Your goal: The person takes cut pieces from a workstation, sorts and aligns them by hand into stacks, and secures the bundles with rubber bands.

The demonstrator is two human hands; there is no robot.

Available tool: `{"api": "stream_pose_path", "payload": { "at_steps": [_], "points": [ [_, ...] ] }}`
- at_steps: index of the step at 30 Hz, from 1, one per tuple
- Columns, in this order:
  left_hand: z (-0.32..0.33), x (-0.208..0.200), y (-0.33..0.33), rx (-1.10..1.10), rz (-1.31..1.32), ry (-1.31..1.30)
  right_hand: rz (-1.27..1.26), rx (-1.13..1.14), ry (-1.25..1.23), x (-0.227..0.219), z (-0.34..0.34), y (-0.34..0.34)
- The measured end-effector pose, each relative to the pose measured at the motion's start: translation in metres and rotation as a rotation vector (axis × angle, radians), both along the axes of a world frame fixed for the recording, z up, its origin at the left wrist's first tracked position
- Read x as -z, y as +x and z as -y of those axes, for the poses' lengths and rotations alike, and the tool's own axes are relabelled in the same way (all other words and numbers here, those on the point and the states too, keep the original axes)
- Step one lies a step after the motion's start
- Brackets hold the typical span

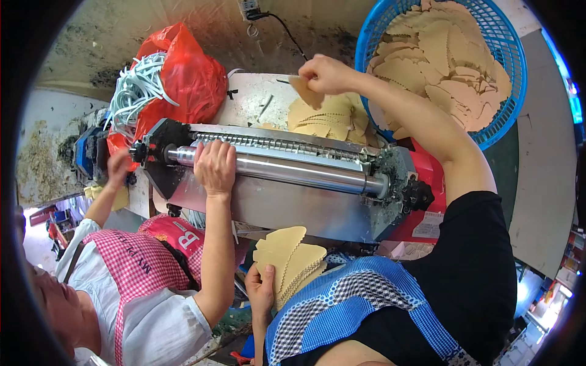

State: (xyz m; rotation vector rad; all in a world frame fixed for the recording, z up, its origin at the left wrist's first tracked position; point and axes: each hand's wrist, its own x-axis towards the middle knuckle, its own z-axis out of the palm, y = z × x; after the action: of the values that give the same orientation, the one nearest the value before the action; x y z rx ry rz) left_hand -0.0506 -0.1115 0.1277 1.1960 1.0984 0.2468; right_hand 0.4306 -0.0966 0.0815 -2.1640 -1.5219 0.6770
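Left hand (261, 288) is gripping a fan of flat tan pieces with zigzag edges (292, 259), near centre; right hand (323, 74) is pinching one tan piece (307, 93) beside the far tan pile (320, 119)! A co-worker's hand (215, 168) is touching the shiny metal roller (287, 169) between, and a white printed label (428, 224) is showing at right.

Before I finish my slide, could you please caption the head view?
Left hand holds beige pieces, right hand another beige piece, while a co-worker's hand touches the shiny roller.
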Motion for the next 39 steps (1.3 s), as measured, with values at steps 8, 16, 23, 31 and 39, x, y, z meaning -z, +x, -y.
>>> {"api": "stream_pose_path", "payload": {
  "at_steps": [8,16,23,31,39],
  "points": [
    [-0.033,-0.013,0.027,0.287,-0.04,0.208,0.031,-0.209,0.105,0.083,0.051,-0.014],
    [-0.039,-0.014,0.047,0.386,0.211,0.009,-0.431,-0.178,0.047,-0.125,0.074,-0.163],
    [-0.038,0.004,0.007,0.497,0.351,-0.026,-0.984,0.478,-0.121,-0.102,0.152,-0.249],
    [-0.045,0.016,0.013,0.458,0.362,0.003,-1.451,1.145,0.445,-0.035,0.141,-0.274],
    [-0.043,0.018,0.02,0.548,0.375,-0.13,-0.445,0.41,0.138,-0.065,0.144,-0.313]
  ]
}}
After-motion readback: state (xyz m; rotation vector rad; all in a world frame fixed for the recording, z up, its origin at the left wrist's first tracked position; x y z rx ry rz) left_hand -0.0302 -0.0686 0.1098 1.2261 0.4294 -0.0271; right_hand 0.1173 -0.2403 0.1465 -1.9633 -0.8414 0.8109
